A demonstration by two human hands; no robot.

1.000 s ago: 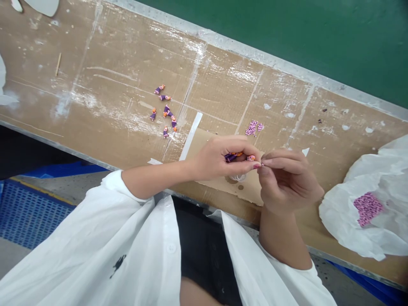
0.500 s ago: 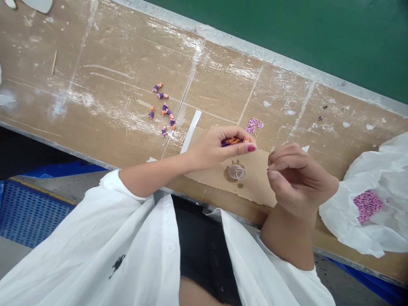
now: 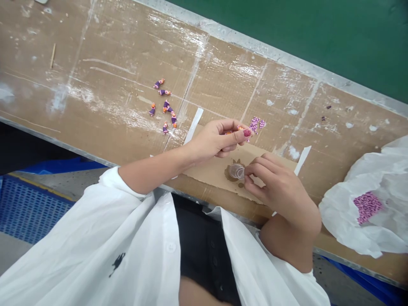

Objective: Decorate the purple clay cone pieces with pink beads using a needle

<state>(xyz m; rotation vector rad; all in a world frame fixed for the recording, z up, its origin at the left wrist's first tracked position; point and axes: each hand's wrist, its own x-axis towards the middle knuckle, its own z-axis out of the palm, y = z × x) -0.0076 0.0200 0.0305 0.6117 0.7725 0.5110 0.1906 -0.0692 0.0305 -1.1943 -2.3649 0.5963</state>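
My left hand (image 3: 212, 140) is closed around a few tiny doll figurines (image 3: 239, 127); orange and pink bits of them peek out by the thumb. Just below it, a small clear cup (image 3: 235, 171) stands on a wet patch of the cardboard sheet (image 3: 216, 176). My right hand (image 3: 280, 189) has its thumb and fingers pinched together at the cup's right rim. Whatever sits in that pinch is too small or hidden to make out. To the left lie several figurines (image 3: 167, 106) with purple dresses and orange hair.
Small pink-and-purple pieces (image 3: 254, 124) lie beyond my left hand. More pink pieces (image 3: 368, 207) fill part of a crumpled white plastic bag (image 3: 395, 170) at the right. Tape strips (image 3: 194, 125) flank the sheet. A thin stick (image 3: 52, 56) lies far left.
My right hand has moved left and down to the clear cup, still pinched; a tiny speck showed at its fingertips before. My left hand has turned slightly, still holding the figurines.
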